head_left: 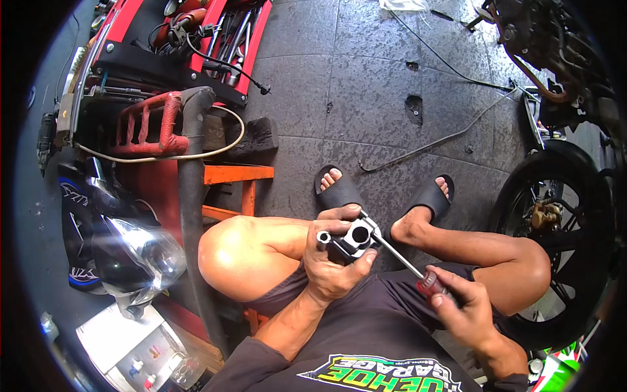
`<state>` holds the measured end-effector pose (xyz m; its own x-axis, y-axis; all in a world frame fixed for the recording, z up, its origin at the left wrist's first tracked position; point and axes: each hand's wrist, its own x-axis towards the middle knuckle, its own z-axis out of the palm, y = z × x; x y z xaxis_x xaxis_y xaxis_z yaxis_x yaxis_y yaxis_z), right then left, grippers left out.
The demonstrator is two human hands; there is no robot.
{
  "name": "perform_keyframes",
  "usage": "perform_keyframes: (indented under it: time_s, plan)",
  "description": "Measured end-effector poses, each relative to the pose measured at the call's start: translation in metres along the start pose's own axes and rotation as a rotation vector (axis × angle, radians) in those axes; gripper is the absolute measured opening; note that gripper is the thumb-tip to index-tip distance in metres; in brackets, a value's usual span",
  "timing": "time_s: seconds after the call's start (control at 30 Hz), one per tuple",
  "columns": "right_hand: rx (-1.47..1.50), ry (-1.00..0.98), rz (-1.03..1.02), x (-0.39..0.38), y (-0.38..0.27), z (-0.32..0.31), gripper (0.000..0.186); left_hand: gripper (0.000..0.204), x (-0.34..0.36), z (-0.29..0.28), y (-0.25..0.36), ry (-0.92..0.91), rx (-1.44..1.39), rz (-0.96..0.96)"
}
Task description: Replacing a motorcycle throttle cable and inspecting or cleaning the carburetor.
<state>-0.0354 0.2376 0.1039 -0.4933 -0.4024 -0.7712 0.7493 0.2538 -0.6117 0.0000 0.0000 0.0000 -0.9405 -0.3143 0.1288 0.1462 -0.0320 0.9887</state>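
Note:
My left hand holds a black and silver metal part with a large round bore and a smaller round fitting at its left, just above my lap. Its fingers wrap round the part, with the thumb on the lower right side. My right hand grips the red translucent handle of a screwdriver. The steel shaft runs up and left to the right side of the metal part; I cannot tell exactly where its tip rests.
Red tool trays and an orange stand stand at left, above a headlamp assembly and a white container. A motorcycle's front wheel and dark engine line the right. Cables lie on the tiled floor.

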Motion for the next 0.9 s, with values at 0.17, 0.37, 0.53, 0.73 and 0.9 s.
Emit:
perform_keyframes:
  time_s: [0.17,0.37,0.53,0.73,0.9]
  plan:
    - [-0.442,0.058,-0.219,-0.004,0.001,0.006,0.039,0.055,-0.007,0.001,0.007,0.018,-0.027,-0.024]
    - [0.158,-0.069,0.110,-0.009,-0.003,0.001,0.042,0.055,-0.006,0.002,0.001,-0.023,0.075,0.054]
    - [-0.722,0.136,-0.495,0.006,0.004,0.009,0.042,0.048,-0.004,0.008,-0.003,0.063,0.007,0.001]
    - [0.288,-0.206,0.284,-0.002,0.002,0.009,0.045,0.023,-0.009,-0.005,-0.001,0.162,-0.380,-0.134]
    - [0.814,-0.524,0.392,-0.005,0.024,0.028,0.048,0.020,-0.018,-0.017,0.012,0.156,-0.234,-0.403]
